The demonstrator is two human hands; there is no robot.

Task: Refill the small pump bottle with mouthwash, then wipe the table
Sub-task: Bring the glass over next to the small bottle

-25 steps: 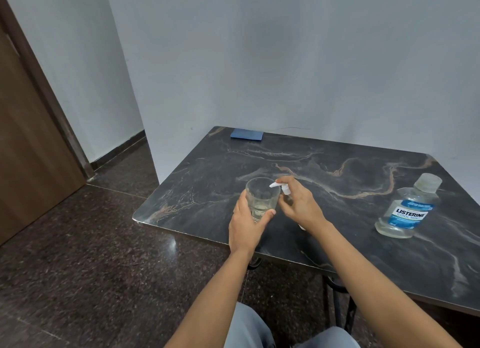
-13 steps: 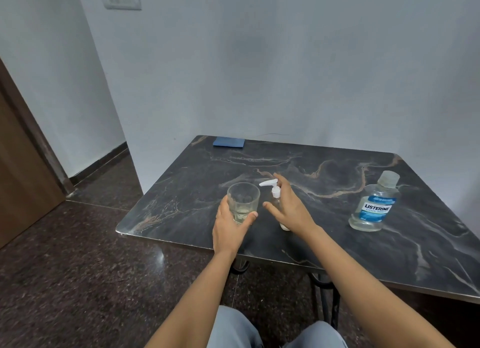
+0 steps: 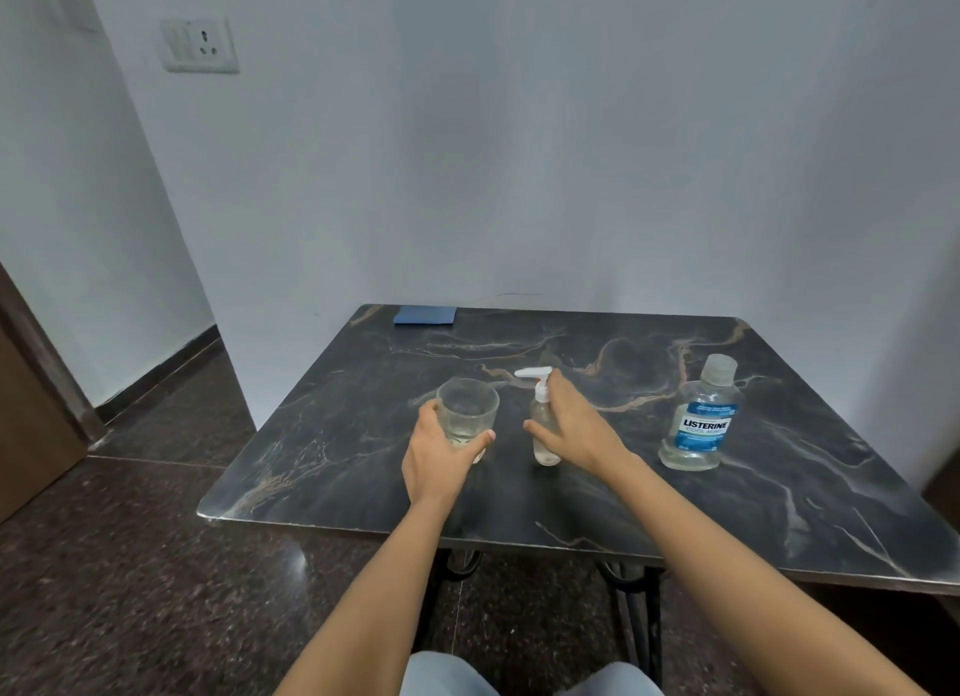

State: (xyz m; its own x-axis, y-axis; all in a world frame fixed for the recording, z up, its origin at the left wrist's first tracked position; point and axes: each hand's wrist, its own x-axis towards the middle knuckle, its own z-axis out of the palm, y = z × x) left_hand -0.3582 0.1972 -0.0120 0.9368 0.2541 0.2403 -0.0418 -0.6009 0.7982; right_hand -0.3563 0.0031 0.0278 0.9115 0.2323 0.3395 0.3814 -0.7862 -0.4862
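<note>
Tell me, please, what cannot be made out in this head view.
Head view, pump bottle: right side hidden by the right hand; contact between them unclear.
Head view, glass: near side covered by the left hand.
Head view, mouthwash bottle: fine label print too small.
Head view, table: near right corner cut off by the frame edge.

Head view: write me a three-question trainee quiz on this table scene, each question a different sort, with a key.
1. True or false: the mouthwash bottle stands capped, to the right of the pump bottle.
2. Fill in: the blue cloth lies at the far ____ corner of the table.
3. Which does the left hand grip? A) the glass B) the pump bottle C) the blue cloth

Key: 1 true; 2 left; 3 A.
</note>
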